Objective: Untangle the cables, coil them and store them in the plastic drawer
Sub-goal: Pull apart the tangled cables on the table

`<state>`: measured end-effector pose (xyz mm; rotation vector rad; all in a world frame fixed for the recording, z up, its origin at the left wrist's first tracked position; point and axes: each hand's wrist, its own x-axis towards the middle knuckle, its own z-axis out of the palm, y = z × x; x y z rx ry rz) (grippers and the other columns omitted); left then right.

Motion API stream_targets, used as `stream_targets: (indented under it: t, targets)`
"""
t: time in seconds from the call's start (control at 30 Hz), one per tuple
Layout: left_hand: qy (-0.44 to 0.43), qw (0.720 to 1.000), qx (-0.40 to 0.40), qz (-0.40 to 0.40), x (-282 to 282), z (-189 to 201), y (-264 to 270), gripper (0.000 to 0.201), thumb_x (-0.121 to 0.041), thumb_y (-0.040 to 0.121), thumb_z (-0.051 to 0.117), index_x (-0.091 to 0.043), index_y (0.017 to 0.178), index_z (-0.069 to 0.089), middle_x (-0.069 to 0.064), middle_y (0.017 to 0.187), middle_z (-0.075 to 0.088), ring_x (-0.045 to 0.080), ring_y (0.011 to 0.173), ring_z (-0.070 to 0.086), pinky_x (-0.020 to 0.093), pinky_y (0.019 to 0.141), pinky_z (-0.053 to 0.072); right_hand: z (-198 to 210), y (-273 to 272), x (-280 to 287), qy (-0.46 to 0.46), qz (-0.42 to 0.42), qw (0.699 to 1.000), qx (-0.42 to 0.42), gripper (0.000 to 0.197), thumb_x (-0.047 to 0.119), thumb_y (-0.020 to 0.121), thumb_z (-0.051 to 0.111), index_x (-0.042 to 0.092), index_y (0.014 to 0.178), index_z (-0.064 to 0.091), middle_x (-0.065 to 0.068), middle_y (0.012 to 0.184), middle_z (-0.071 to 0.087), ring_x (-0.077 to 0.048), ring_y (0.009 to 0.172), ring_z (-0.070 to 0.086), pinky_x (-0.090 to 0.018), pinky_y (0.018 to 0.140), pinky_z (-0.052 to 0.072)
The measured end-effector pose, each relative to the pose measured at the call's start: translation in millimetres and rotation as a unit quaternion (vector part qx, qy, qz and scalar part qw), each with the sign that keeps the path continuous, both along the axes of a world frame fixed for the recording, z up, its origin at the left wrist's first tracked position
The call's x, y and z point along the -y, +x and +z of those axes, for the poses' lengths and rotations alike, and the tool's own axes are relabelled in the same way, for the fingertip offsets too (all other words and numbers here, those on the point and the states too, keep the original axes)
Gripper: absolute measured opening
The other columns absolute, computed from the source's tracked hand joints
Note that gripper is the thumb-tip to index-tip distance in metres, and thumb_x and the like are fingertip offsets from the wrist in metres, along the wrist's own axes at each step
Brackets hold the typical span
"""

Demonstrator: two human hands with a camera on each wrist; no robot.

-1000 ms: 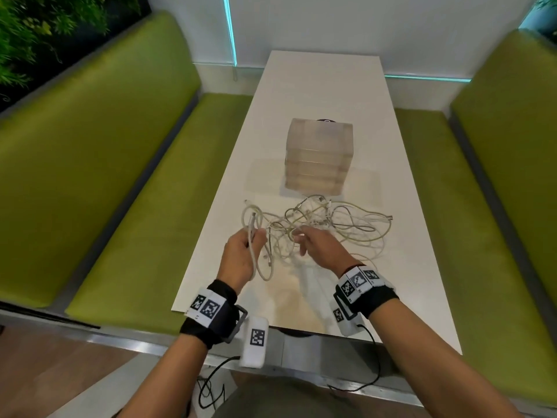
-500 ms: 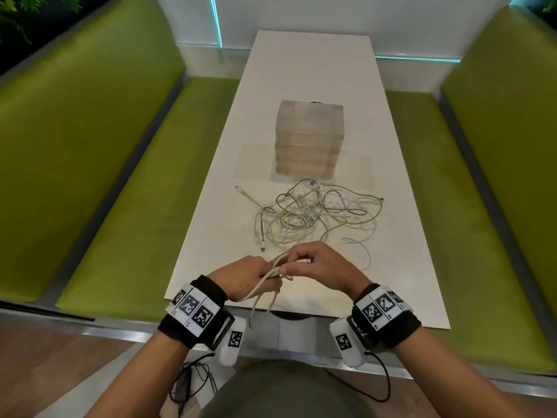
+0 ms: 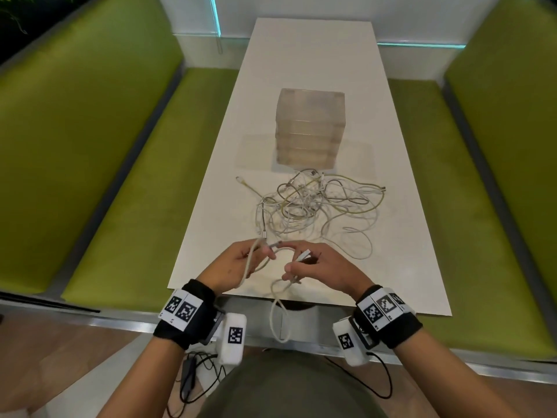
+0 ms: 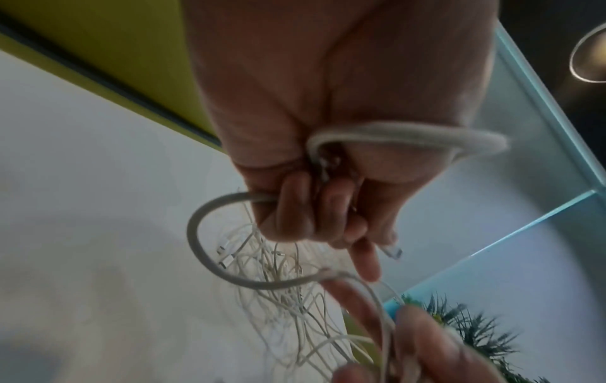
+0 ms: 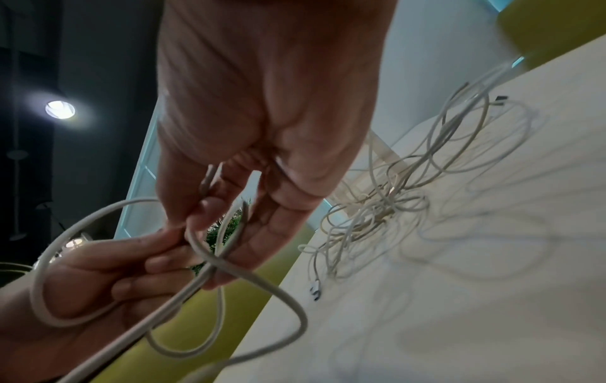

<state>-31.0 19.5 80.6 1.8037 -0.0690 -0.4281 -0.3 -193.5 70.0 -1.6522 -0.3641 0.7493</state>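
A tangle of white and yellowish cables (image 3: 316, 203) lies on the white table (image 3: 307, 70), just in front of a translucent plastic drawer unit (image 3: 309, 128) with its drawers closed. Near the table's front edge both hands hold one thicker white cable (image 3: 278, 312) that is free of the pile. My left hand (image 3: 241, 262) grips it with curled fingers (image 4: 295, 215), a loop (image 4: 203, 248) bulging out. My right hand (image 3: 313, 267) pinches it near a connector, and a loop hangs below the table edge. The cable crosses itself between the hands (image 5: 213, 261).
Green upholstered benches (image 3: 99, 146) (image 3: 482, 164) run along both sides of the table. A white wall with a cyan light strip (image 3: 214, 13) closes the far end. Black leads (image 3: 193, 378) trail on the floor below my wrists.
Both hands drew back from the pile to the table's near edge, carrying one white cable out of the tangle. They have since spread slightly apart, with a loop now hanging below the edge.
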Motion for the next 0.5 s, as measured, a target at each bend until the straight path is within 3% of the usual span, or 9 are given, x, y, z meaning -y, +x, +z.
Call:
stream_targets:
  t: [0.03,0.1,0.17,0.27,0.33,0.4,0.5]
  targets:
    - [0.006,1.0,-0.006,-0.027,4.0,0.5,-1.7,0.023,-0.023,0.098,0.05,-0.014,0.088,0.068,-0.009,0.054,0.043,0.007,0.049,0.032,0.021,0.048,0.027,2.5,-2.1,-2.9,0.015,-0.007,1.0,-0.004,0.01,0.012,0.085,0.069,0.016,0.077,0.072,0.006,0.121,0.067,-0.023,0.101,0.069,-0.041,0.081,0.054]
    - [0.011,0.999,-0.032,-0.027,10.2,-2.3,-3.0,0.016,-0.019,0.094,0.057,-0.016,0.09,0.072,-0.011,0.052,0.055,0.004,0.047,0.038,0.017,0.048,0.032,7.3,-5.3,-8.0,0.048,-0.019,0.998,-0.019,0.011,0.01,0.086,0.069,0.02,0.084,0.073,-0.009,0.111,0.071,-0.028,0.09,0.071,-0.04,0.079,0.056]
    - [0.033,0.998,-0.044,0.015,12.8,-6.2,-2.8,0.014,-0.026,0.088,0.065,-0.017,0.091,0.076,-0.003,0.054,0.062,0.008,0.045,0.048,0.019,0.045,0.036,8.9,-6.1,-10.4,0.065,-0.032,0.997,-0.022,0.02,0.009,0.086,0.068,0.025,0.074,0.072,-0.022,0.099,0.07,-0.03,0.083,0.071,-0.038,0.077,0.057]
    - [0.055,0.995,-0.046,0.071,14.2,-14.1,-2.0,0.011,-0.025,0.084,0.071,-0.016,0.086,0.077,0.006,0.067,0.072,0.024,0.058,0.066,0.023,0.047,0.047,3.2,-5.3,-9.2,0.058,-0.053,0.997,-0.007,0.01,0.009,0.085,0.068,0.017,0.085,0.074,-0.015,0.101,0.072,-0.025,0.086,0.07,-0.031,0.074,0.056]
    - [0.05,0.992,-0.058,0.102,15.2,-16.5,-0.6,0.009,-0.017,0.085,0.07,-0.012,0.089,0.077,0.004,0.071,0.074,0.02,0.066,0.071,0.025,0.051,0.053,-0.2,-6.5,-8.3,0.04,-0.066,0.996,0.038,0.009,0.012,0.082,0.072,0.019,0.086,0.074,-0.001,0.105,0.072,-0.021,0.09,0.069,-0.025,0.073,0.052]
    - [0.034,0.991,-0.069,0.11,15.1,-16.2,1.9,0.011,-0.012,0.087,0.067,-0.009,0.092,0.076,0.005,0.074,0.075,0.018,0.07,0.072,0.027,0.056,0.056,0.3,-9.2,-8.9,0.028,-0.057,0.993,0.099,0.008,0.01,0.081,0.073,0.015,0.074,0.072,0.008,0.114,0.069,-0.02,0.095,0.068,-0.026,0.073,0.052]
    - [-0.024,0.991,-0.087,0.102,11.7,-12.9,4.3,0.013,-0.005,0.087,0.065,-0.004,0.096,0.075,0.011,0.08,0.075,0.019,0.074,0.072,0.028,0.065,0.059,0.6,-11.8,-9.2,0.02,-0.041,0.985,0.169,0.016,0.009,0.08,0.073,0.023,0.073,0.071,0.004,0.103,0.072,-0.015,0.095,0.067,-0.029,0.081,0.053]
